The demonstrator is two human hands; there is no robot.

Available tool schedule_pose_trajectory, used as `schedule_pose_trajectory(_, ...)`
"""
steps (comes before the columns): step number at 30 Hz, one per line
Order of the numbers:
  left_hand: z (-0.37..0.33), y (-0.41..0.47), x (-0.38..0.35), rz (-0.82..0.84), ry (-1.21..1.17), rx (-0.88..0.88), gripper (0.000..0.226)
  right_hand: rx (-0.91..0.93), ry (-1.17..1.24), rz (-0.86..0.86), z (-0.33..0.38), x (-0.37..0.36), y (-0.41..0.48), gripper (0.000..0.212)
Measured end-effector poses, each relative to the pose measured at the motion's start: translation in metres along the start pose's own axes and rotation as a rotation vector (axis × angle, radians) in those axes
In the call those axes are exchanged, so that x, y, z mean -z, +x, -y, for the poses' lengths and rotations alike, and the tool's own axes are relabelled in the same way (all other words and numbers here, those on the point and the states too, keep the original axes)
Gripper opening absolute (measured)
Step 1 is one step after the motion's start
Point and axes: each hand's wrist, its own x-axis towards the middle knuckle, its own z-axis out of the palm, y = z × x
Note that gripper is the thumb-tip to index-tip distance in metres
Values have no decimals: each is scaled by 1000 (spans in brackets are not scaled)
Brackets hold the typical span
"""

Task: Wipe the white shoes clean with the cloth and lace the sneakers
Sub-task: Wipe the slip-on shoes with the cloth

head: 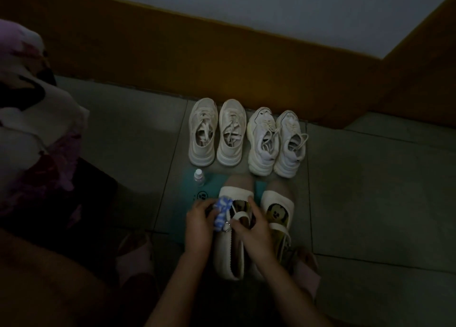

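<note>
L hand (198,224) bunches the cloth (222,212) against the near white shoe (228,252), R hand (251,230) pinching its strap (240,214): I'd keep the strap taut & wipe w/ short strokes (sneakers (229,134) sit by the wall, laces loose).

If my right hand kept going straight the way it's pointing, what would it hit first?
Most likely the blue-and-white cloth bunched in your left hand. Your right hand, pinching the shoe strap, points toward it and looks nearly touching, though depth is hard to judge in this dim view.
</note>
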Motion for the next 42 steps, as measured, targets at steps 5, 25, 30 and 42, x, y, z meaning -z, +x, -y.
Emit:
schedule_pose_trajectory(5, 8, -16, 2, 21, -65, 89, 21, 8, 17, 9, -1, 0, 1, 75)
schedule_pose_trajectory(25, 25, -87, 13, 195, -229, 377, 10, 14, -47, 28, 2, -3, 6, 78)
schedule_pose_trajectory(30, 24, -93, 14, 227, -237, 381, 12, 18, -60, 38, 4, -1, 4, 78)
schedule_pose_trajectory(42, 20, -87, 30, 661, 2, 417, 7, 1, -77, 51, 13, 2, -1, 80)
